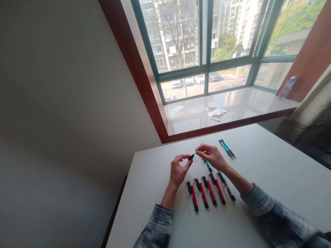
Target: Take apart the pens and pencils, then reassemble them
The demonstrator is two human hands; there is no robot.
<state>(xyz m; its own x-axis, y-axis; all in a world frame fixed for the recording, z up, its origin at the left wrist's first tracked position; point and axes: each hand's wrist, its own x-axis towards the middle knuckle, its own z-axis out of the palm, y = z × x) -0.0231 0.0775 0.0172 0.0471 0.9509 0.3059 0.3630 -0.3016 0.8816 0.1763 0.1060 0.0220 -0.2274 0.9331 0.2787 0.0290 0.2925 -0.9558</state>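
Observation:
Above the white table, my left hand (178, 169) pinches a short black and teal pen part (191, 157) between thumb and fingers. My right hand (210, 155) grips a thin pen refill (199, 147), its lower end at the pen part; whether it sits inside, I cannot tell. Under my right hand lies a teal pen barrel (208, 166), partly hidden, with thin refills beside it. Nearer to me is a row of several red and black pen barrels (203, 195), with black pen parts (197, 184) and thin refills (188, 199) among them.
Two teal and black pens (227, 148) lie on the white table (152, 179), beyond my right hand. Behind the table, a window sill (191, 120) bears a white cloth (216, 113) and a clear bottle (287, 88). A curtain (297, 120) hangs at the right.

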